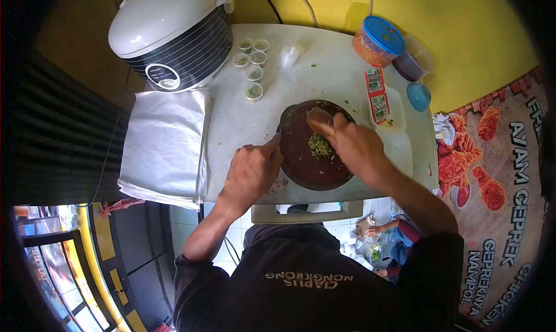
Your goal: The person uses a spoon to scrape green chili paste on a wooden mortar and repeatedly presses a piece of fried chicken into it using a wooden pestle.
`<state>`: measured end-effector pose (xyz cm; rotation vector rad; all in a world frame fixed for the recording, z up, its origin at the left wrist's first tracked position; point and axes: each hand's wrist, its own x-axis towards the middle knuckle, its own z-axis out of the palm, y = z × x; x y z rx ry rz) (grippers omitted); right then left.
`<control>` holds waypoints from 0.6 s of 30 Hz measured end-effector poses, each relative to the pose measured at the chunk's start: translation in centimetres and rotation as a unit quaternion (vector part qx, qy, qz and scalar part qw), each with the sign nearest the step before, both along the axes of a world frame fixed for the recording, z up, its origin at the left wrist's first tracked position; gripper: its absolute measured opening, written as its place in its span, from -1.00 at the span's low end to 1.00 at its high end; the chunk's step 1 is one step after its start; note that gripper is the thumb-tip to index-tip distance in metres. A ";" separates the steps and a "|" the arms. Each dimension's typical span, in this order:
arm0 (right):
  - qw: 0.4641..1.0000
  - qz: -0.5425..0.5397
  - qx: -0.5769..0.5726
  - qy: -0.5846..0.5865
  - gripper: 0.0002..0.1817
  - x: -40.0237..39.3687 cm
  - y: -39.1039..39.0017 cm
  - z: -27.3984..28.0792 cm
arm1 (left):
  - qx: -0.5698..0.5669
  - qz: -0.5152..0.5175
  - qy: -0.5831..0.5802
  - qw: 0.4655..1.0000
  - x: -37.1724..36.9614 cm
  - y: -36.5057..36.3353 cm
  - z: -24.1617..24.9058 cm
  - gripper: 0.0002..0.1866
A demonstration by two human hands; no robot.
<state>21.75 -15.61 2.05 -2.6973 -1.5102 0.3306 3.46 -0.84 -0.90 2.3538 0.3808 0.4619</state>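
Observation:
A round, dark stone mortar (298, 167) rests near the front of the table, with a small heap of crushed green paste (319, 146) in its bowl. My right hand (356, 147) is closed around a brown pestle (320, 122), whose head is over the far part of the bowl above the paste. At the mortar's left rim, my left hand (253, 170) is closed on the edge, fingers bent against it. Green bits cling to the mortar's far inner wall.
A rice cooker (174, 39) stands at the back left, behind a stack of white paper (165, 144). Several small cups (253, 92) hold green bits. To the right are a blue-lidded tub (379, 42), red sachets (378, 97) and a blue bowl (419, 96). Another person's hand (373, 230) shows below.

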 end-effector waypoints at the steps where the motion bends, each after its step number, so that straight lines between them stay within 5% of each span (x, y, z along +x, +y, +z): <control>1: 1.000 -0.015 -0.007 -0.008 -0.64 -0.3 0.0 0.1 | 0.003 0.005 -0.003 1.000 0.0 0.2 0.0 -0.71; 8: 1.000 0.005 -0.024 -0.006 -0.49 0.6 -0.5 -0.2 | 0.038 -0.014 0.016 0.999 -0.3 0.5 0.3 -0.69; 10: 0.992 -0.021 0.036 0.121 -0.37 4.3 -1.4 -2.3 | 0.045 -0.027 0.015 0.999 -0.6 0.0 0.2 -0.70; 11: 0.955 -0.079 -0.088 0.272 -0.33 5.5 -1.0 -0.3 | 0.046 -0.038 0.015 0.998 -0.5 -0.1 0.3 -0.71; 15: 0.888 -0.149 -0.018 0.434 -0.34 5.4 -3.9 0.8 | 0.063 -0.063 -0.003 0.996 -0.8 -0.3 0.0 -0.71; 16: 0.887 -0.152 -0.017 0.436 -0.34 5.5 -4.1 -0.5 | 0.062 -0.066 -0.002 0.996 -0.8 -0.5 -0.1 -0.71; 18: 0.978 -0.052 0.028 0.198 -0.36 5.1 -4.1 -3.8 | 0.032 -0.087 0.027 0.995 -0.6 -1.1 -0.1 -0.71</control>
